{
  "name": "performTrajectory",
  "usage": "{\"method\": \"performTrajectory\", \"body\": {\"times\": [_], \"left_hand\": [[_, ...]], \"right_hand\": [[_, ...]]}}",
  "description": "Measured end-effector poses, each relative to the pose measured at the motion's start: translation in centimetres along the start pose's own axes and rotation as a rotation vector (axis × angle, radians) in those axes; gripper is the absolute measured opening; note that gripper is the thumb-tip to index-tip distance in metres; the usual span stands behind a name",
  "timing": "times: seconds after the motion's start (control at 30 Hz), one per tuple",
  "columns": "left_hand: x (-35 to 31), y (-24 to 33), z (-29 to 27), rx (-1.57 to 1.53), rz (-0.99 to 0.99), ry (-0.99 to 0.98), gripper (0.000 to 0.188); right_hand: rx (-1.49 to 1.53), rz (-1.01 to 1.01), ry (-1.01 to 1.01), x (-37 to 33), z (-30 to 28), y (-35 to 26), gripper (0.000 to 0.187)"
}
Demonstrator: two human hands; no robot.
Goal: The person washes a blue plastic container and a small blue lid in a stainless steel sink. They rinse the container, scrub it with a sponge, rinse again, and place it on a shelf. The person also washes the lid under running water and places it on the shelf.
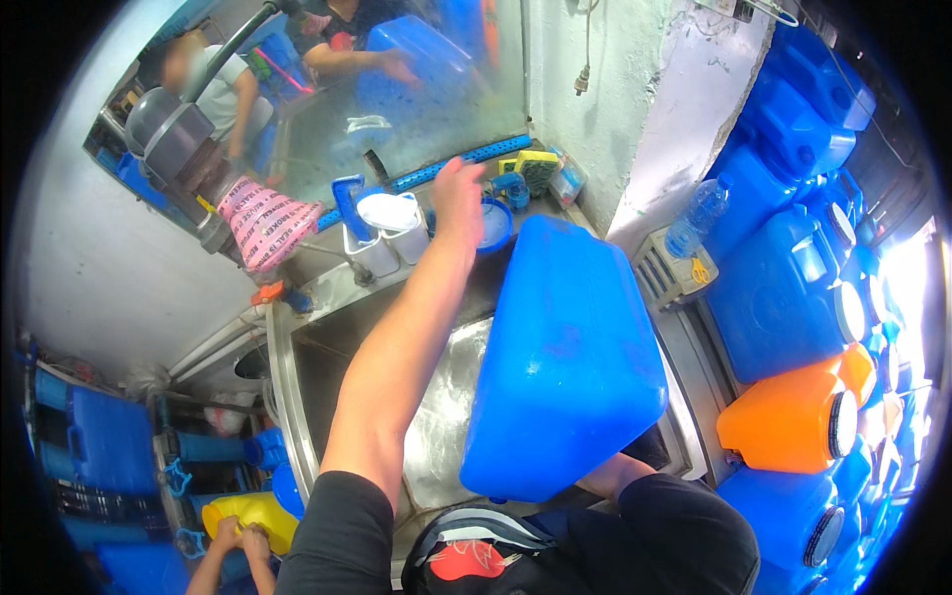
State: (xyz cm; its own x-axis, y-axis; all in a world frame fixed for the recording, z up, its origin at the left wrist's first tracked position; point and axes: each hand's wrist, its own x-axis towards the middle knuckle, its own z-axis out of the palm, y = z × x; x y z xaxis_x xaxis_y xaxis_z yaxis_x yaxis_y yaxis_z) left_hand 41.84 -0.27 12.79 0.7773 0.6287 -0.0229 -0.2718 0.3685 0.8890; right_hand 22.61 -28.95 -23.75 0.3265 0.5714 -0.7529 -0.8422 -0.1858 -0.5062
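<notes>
Though smudged, the blue jug [565, 362] gleams.

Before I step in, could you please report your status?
Left grip raised, looks empty. Right grip hidden by jug. Jug over sink; sponge on ledge beyond.

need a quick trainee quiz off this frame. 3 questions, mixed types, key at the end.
1. Multiple choice: what colour is the big jug in front of the person at the sink?
A. Orange
B. Blue
C. Yellow

2. True or false: the large orange jug lies to the left of the sink.

3. Short answer: which of the person's own hands is out of sight, and what hides it?

Key:
1. B
2. False; it lies to the right.
3. The right hand, hidden by the big jug; the left hand is in view.
</notes>
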Motion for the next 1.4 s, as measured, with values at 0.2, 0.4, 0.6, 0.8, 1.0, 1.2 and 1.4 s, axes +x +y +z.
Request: {"method": "performTrajectory", "body": {"times": [0.2, 0.4, 0.6, 0.8, 1.0, 1.2, 1.4], "left_hand": [[-8.3, 6.8, -2.2, 0.842, 0.133, -0.799, 0.067], [-21.9, 11.2, -12.6, 0.956, 0.339, -0.713, 0.079], [-27.8, 13.6, -21.7, 0.704, 0.325, -0.264, 0.102], [-33.1, 17.2, -19.4, 0.555, 0.249, -0.17, 0.111], [-37.9, 21.3, -12.0, 0.272, 0.498, -0.19, 0.128], [-40.0, 22.5, -10.6, 0.146, 0.522, -0.33, 0.131], [-41.2, 22.5, -11.4, 0.08, 0.507, -0.387, 0.132]], "right_hand": [[0.032, 0.009, -0.04, 0.1, 0.3, -0.8, 0.06], [0.16, 0.006, -0.195, -2.3, 0.8, -5.3, 0.063], [0.361, -0.015, -0.5, -11.3, 1.3, -11.9, 0.066], [0.556, -0.395, -0.118, -16.7, 4.7, -13.6, 0.059], [0.64, -0.637, -0.06, -19.6, 5.2, -10.5, 0.036], [0.728, -0.869, -0.046, -21.5, 4.9, -8.0, 0.027], [0.782, -1.001, -0.062, -24.7, 4.3, -7.4, 0.029]]}}
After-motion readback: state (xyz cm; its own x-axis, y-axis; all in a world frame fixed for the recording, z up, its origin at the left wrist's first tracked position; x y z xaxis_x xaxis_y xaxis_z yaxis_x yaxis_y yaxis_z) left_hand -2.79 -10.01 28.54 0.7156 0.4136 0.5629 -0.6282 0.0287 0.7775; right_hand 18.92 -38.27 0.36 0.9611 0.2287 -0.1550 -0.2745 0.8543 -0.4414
